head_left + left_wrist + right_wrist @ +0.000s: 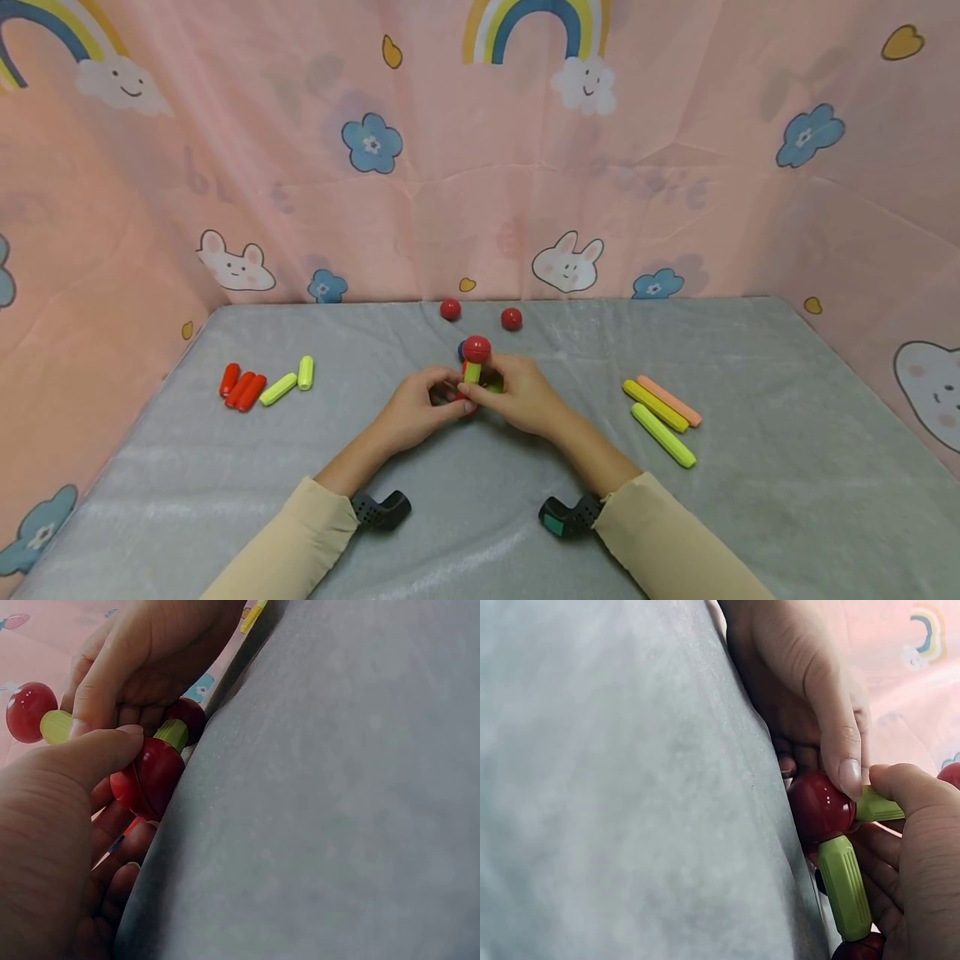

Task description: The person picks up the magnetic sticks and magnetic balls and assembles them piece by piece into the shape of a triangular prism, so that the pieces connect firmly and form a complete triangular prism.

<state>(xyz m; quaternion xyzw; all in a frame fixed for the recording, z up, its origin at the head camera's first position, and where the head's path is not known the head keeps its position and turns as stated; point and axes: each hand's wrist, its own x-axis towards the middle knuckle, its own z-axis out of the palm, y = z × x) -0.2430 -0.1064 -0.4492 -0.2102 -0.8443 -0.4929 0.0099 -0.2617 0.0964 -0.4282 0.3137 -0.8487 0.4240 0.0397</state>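
Observation:
A small structure of magnetic-looking sticks and balls stands on the table, held between both hands. My left hand (420, 408) grips a red ball (821, 806) at its base, thumb pressed on the ball. My right hand (528, 396) pinches an upright short yellow-green stick (472, 373), which has a red ball (477, 349) on top. From the base ball another yellow-green stick (844, 889) runs to a further red ball (861, 948). Behind the upright stick a dark blue ball (461, 351) shows in part. The fingers hide much of the structure.
Two loose red balls (450, 309) (512, 318) lie near the back edge. At left are several short red sticks (240, 389) and two short yellow-green sticks (279, 389). Long sticks in yellow (656, 405), peach (670, 401) and lime (663, 435) lie at right.

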